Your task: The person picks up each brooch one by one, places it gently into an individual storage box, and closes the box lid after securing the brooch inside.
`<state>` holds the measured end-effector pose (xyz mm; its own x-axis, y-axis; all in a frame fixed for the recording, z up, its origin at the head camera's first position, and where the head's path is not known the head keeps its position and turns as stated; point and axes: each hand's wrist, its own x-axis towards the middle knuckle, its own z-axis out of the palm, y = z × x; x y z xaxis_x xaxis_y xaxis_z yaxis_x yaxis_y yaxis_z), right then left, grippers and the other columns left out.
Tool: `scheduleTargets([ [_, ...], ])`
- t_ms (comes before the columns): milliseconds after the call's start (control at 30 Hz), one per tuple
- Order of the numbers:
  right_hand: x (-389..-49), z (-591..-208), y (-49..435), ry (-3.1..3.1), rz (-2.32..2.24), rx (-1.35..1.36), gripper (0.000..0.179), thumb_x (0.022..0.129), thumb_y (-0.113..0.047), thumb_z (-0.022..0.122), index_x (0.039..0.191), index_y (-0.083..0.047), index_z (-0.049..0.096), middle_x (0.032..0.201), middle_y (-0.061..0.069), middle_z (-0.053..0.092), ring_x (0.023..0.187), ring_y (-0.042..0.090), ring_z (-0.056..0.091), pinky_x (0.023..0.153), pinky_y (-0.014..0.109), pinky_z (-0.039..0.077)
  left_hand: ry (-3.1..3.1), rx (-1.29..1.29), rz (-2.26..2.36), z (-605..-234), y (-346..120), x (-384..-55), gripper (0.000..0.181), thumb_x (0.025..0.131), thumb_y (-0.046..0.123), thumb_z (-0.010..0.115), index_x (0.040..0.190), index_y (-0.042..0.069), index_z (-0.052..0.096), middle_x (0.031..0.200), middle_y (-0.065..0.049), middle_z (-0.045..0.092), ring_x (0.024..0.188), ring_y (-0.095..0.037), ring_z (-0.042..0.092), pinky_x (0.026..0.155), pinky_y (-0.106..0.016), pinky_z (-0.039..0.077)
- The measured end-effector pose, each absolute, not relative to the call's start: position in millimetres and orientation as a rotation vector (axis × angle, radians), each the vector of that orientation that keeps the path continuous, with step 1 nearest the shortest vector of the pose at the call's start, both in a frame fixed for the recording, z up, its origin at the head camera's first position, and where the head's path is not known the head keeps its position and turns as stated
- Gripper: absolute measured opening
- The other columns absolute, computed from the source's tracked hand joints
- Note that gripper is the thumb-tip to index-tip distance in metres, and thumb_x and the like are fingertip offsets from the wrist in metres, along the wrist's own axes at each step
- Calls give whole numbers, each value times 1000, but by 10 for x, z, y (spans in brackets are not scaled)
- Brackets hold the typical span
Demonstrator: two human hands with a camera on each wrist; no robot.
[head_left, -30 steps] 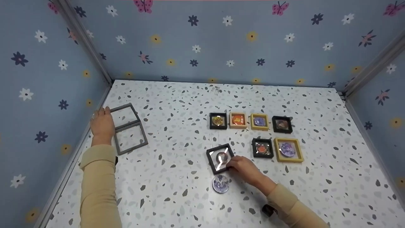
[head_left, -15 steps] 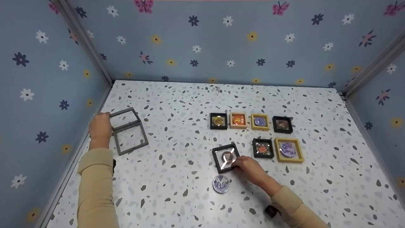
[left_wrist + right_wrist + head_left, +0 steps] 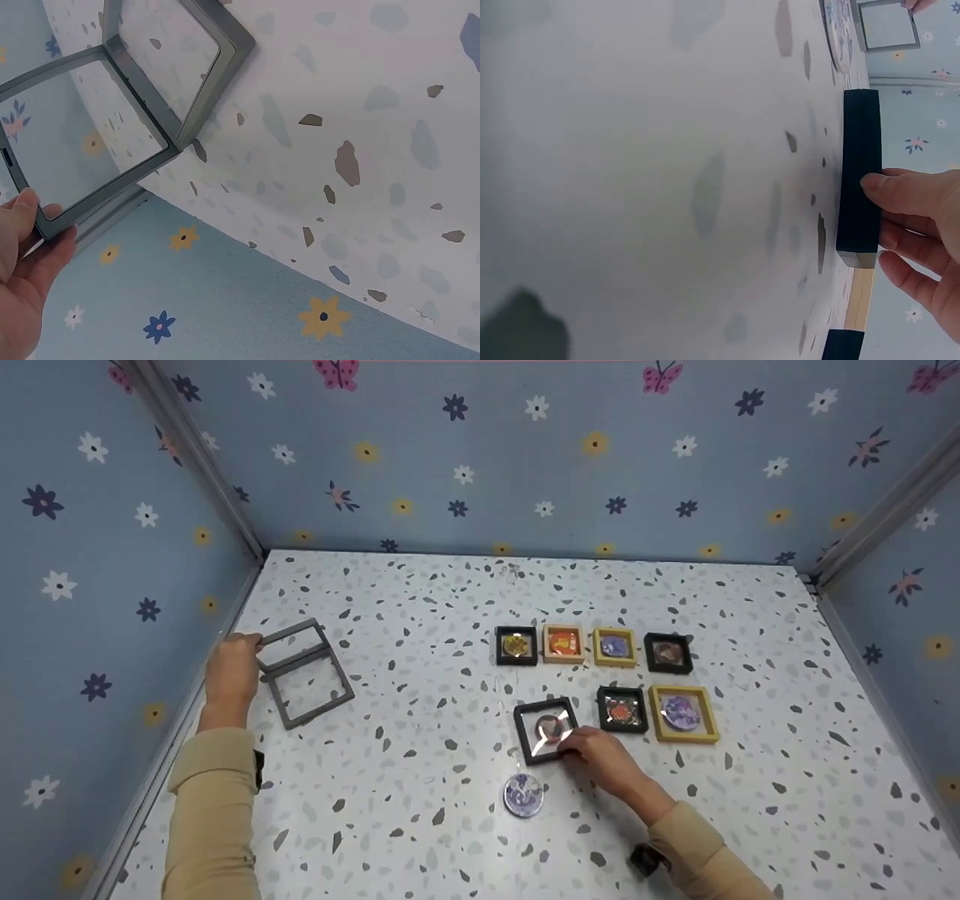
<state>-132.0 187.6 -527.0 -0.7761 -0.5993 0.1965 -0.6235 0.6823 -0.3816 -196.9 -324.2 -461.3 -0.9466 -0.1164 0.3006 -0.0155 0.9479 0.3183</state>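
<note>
In the left wrist view, my left hand (image 3: 26, 277) pinches a corner of a grey hinged display frame (image 3: 112, 191) between thumb and fingers. That half of the frame tilts up off the table, while its other half lies flat. In the head view, my left hand (image 3: 232, 675) is at the far left with the grey frame (image 3: 341, 671). My right hand (image 3: 607, 761) grips the near right corner of a black display frame (image 3: 523, 739) with a round brown piece in its clear film. In the right wrist view, thumb and fingers hold the black frame (image 3: 861, 150) by its edge.
A loose purple-and-white disc (image 3: 523, 795) lies just in front of the black frame. Several small framed discs stand to the right, among them a large yellow frame (image 3: 712, 724) and a small black frame (image 3: 622, 727). Flowered panels (image 3: 480, 457) wall the speckled table (image 3: 420, 607).
My left hand has drawn toward me, from lying over the grey frame's corner to pinching it and raising that half. My right hand has slid the black frame to the right.
</note>
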Motion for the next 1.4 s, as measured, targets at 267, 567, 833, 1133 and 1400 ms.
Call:
scheduleTargets([
  [267, -1325, -5251, 1890, -2883, 679, 955, 16, 70, -1, 70, 85, -8, 68, 85, 5, 63, 78, 19, 59, 72, 33, 47, -2763, 51, -475, -4625, -3170, -1914, 16, 87, -4, 48, 95, -13, 58, 90, -30, 56, 85, -45, 54, 74, -50, 43],
  [567, -1324, -5247, 1889, -2922, 692, 900, 15, 71, -2, 69, 85, -8, 68, 85, 5, 63, 79, 19, 59, 73, 34, 47, -2763, 133, -515, -4647, -2996, -1808, 16, 87, -5, 49, 96, -15, 57, 87, -30, 55, 81, -44, 55, 70, -49, 45],
  [833, -1332, -5242, 1888, -2875, 694, 905, 14, 70, -1, 70, 82, -6, 68, 83, 5, 62, 77, 20, 58, 72, 34, 47, -2747, 173, -633, -4638, -2792, -1741, 18, 87, -5, 49, 99, -16, 57, 91, -30, 55, 85, -44, 55, 72, -47, 45],
  [1133, -1357, -5257, 1863, -2906, 682, 807, 15, 69, 0, 70, 82, -8, 68, 80, 4, 62, 75, 20, 58, 72, 35, 47, -2716, 170, -708, -4624, -2544, -1666, 17, 86, -4, 50, 97, -14, 59, 90, -27, 57, 85, -40, 57, 72, -46, 46],
  [1400, -1396, -5233, 1829, -2953, 703, 750, 15, 71, -1, 69, 85, -8, 69, 84, 5, 63, 77, 21, 58, 73, 36, 46, -2709, 142, -760, -4609, -2337, -1666, 18, 86, -2, 52, 98, -12, 60, 91, -25, 59, 86, -38, 58, 72, -45, 46],
])
